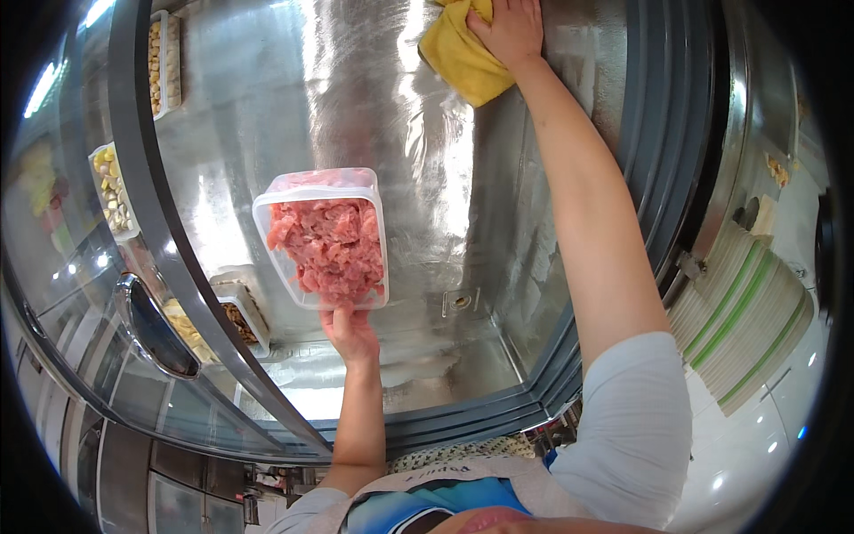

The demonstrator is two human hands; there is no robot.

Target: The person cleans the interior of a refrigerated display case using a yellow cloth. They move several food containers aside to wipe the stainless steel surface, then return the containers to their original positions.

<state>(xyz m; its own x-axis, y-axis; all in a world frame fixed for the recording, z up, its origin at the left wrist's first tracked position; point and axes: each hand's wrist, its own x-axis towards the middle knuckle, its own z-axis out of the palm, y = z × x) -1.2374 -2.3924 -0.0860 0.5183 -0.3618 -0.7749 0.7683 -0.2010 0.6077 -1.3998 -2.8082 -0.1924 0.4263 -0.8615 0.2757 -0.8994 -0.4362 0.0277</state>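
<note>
My left hand (pixel 350 333) grips the near end of a clear plastic container (pixel 384 258) filled with pieces of raw pink meat (pixel 329 245). The container is tilted, so its contents show. At the far right of the metal surface, my right hand (pixel 514 31) presses on a yellow cloth (pixel 464 58). The cloth lies bunched under and to the left of that hand, and its far part is cut off by the picture's top edge. Wet-looking streaks shine on the metal surface (pixel 374 116) between the two hands.
Along the left stand a container of pale round pieces (pixel 155 67), one of yellow and white pieces (pixel 111 191) and one of brown pieces (pixel 240 322). A sliding glass door with a grey frame (pixel 165 200) crosses there. A drain hole (pixel 460 303) and a dark ridged rim (pixel 672 125) lie right. A green-striped cloth (pixel 743 307) hangs outside.
</note>
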